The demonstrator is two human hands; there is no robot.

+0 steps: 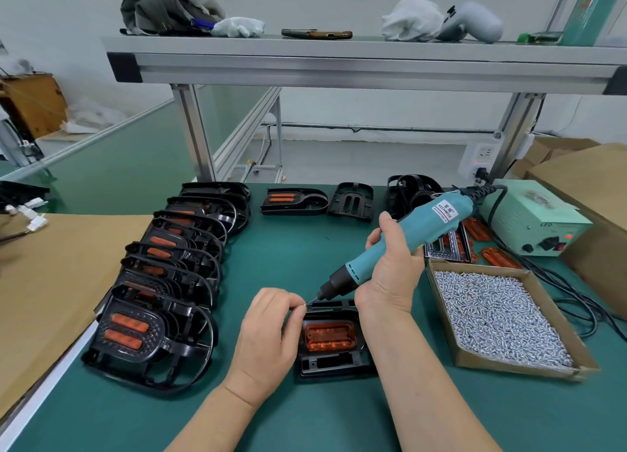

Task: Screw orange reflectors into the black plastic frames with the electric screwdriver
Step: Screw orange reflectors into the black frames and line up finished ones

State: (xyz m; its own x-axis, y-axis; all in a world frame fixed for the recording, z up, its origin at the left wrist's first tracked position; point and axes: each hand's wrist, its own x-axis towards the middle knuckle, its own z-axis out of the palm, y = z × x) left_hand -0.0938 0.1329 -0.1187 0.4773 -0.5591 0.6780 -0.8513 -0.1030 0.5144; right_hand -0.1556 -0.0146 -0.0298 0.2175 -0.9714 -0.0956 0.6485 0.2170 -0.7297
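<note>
A black plastic frame [334, 363] lies on the green mat in front of me with an orange reflector [329, 337] seated in it. My right hand [390, 268] grips the teal electric screwdriver [407, 238], tilted with its bit pointing down-left over the frame's far edge. My left hand [268, 329] pinches a small screw [304, 304] at the bit's tip.
A row of several black frames [169, 275] with orange reflectors overlaps along the left. A cardboard tray of silver screws [495, 312] sits at the right, with loose orange reflectors [498, 256] and the screwdriver's power box [532, 221] behind it. More frames [349, 202] stand at the back.
</note>
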